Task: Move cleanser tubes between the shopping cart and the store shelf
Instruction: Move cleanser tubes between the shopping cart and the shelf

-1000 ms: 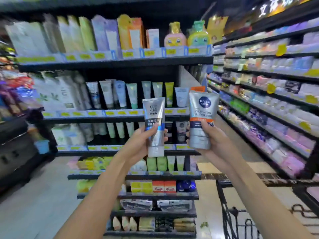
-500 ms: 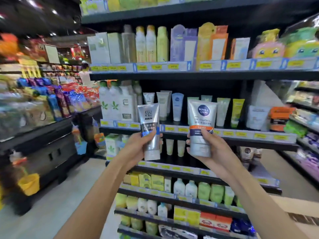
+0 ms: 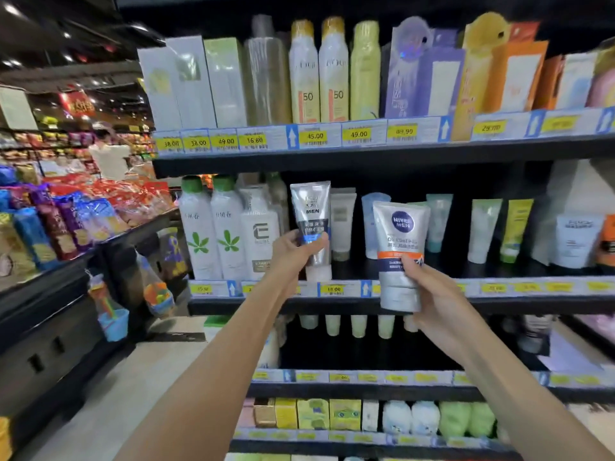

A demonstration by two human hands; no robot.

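Shelf (image 3: 332,304) fronts both hands: right hand (image 3: 432,294) grips wide Nivea tube (image 3: 399,247), left hand (image 3: 296,251) grips slim grey tube (image 3: 311,207), both cap-down, likely light, soft-walled, slick; grasp low near stiff cap.

- Dim store, small ceiling lights (image 3: 13,10) glaring upper left.
- Shelf recesses deeply shadowed.
- Wide-angle bending at edges.
- Soft blur, worst toward the corners.

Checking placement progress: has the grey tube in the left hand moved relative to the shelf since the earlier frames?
Yes. The grey tube in the left hand has moved forward toward the shelf, its cap now over the price strip.
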